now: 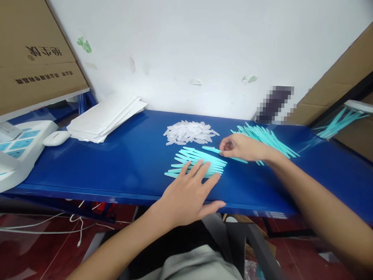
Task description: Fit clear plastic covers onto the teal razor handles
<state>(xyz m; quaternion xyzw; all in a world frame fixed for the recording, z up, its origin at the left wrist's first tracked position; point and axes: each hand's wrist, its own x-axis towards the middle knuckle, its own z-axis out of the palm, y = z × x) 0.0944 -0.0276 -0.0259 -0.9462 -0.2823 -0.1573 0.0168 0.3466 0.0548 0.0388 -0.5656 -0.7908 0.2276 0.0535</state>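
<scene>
My right hand point(239, 146) pinches a slim turquoise eyebrow razor point(211, 149) between thumb and fingers, just above the table; its wider end points left. My left hand point(191, 192) lies with fingers spread, the fingertips over a row of similar turquoise razors point(182, 158) laid roughly side by side. Whether it presses on them I cannot tell. Behind the row sits a heap of small whitish translucent strips point(189, 132), perhaps blade covers. A looser pile of turquoise razors point(266, 136) lies beyond my right hand, partly hidden by it.
The blue table point(118, 162) meets a white wall. At the left are white paper envelopes point(103, 116), a white earbud case point(56, 138) and a white power strip point(30, 146). A clear bag of turquoise sticks point(336, 123) is at the right, near cardboard point(338, 76).
</scene>
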